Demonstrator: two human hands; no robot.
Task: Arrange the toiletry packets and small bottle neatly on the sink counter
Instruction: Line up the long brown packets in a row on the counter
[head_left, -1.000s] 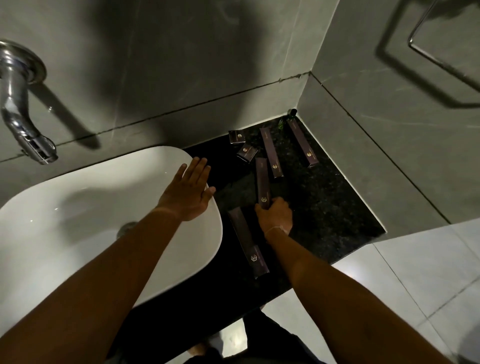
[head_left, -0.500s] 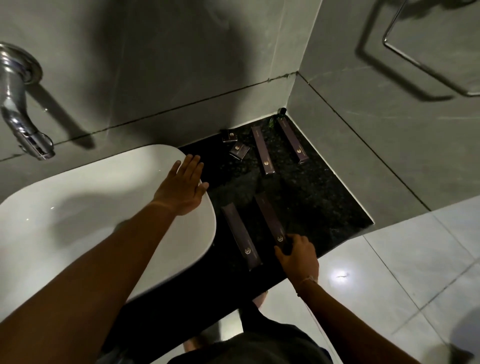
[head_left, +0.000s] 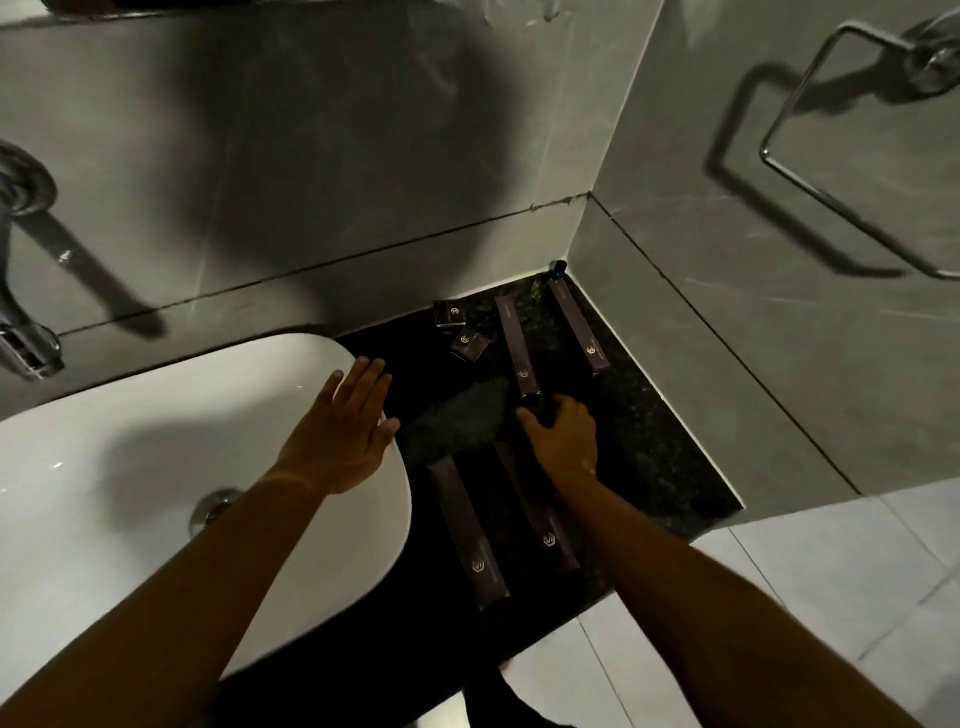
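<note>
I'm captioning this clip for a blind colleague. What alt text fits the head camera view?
A person's right hand reaches over a dark counter toward long purple toiletry packets, while the left hand rests open on the rim of a white sink basin. A small bottle stands in the tiled corner.

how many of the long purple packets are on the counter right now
4. One far long packet lies by the right wall, another beside it. Two near ones sit by the counter's front edge: one next to the basin, one partly under the right hand.

Bathroom: white basin (head_left: 156, 519), wall tap (head_left: 21, 322), towel ring (head_left: 841, 156).
</note>
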